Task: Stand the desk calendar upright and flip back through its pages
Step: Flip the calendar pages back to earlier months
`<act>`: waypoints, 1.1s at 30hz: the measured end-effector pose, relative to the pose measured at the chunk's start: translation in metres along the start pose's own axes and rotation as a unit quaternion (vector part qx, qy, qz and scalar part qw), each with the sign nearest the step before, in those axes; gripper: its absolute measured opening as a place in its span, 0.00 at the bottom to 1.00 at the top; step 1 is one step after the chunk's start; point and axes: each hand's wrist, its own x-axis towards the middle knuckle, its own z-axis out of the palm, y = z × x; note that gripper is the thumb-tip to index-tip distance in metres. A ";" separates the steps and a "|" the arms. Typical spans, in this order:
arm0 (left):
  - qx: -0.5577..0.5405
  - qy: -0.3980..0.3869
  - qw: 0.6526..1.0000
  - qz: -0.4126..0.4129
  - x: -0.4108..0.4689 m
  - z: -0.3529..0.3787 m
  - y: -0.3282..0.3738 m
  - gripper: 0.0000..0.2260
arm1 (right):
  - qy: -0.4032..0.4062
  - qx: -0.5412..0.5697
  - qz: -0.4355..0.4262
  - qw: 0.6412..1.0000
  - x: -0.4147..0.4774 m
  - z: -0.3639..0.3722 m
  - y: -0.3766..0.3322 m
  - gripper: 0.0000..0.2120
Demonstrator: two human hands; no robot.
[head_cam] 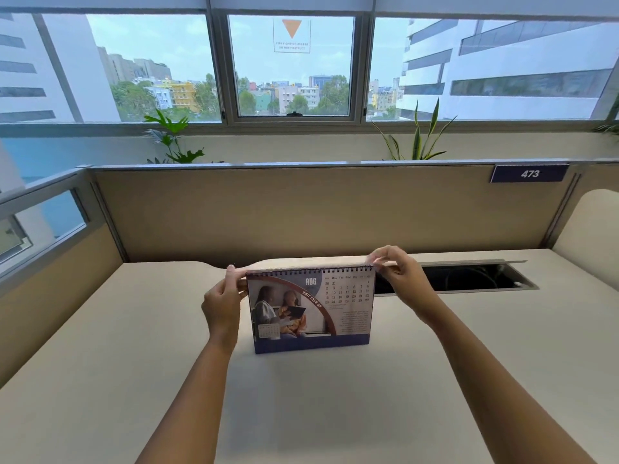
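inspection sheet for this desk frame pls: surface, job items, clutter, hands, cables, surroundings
Surface: pale desk, bare around the calendar.
Job's things: desk calendar standing upright on its base, AUG page facing the camera; a page lifted over the spiral binding at the top.
Clutter: nothing seen.
Grippers: left hand pinches the page's top left corner; right hand pinches its top right corner.
Cables: a dark loop, possibly a cable, inside the open cable tray behind the right hand; hard to tell.
Surroundings: beige partition with a 473 label; plants and windows behind it.
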 end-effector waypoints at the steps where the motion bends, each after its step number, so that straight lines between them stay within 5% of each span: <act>1: 0.003 0.001 1.000 -0.006 0.001 -0.001 0.000 0.19 | -0.011 0.001 -0.006 1.000 -0.003 0.001 0.003 0.13; 6: -0.004 -0.017 1.000 -0.015 0.004 -0.003 0.002 0.18 | 0.017 0.096 0.072 0.993 -0.015 0.009 0.023 0.16; 9: -0.015 -0.041 0.999 -0.004 0.004 -0.004 -0.002 0.14 | 0.033 0.141 0.093 0.985 -0.022 0.015 0.027 0.06; 18: 0.036 -0.058 0.997 0.044 0.005 -0.004 -0.009 0.13 | 0.106 0.015 0.095 0.990 -0.018 0.034 0.031 0.17; 25: 0.055 -0.045 0.996 0.059 0.004 -0.003 -0.008 0.13 | 0.110 -0.081 0.098 0.986 -0.013 0.030 0.027 0.09; 33: 0.035 -0.007 0.999 0.030 0.001 0.004 0.000 0.16 | 0.031 -0.122 0.262 0.957 0.027 0.016 0.012 0.13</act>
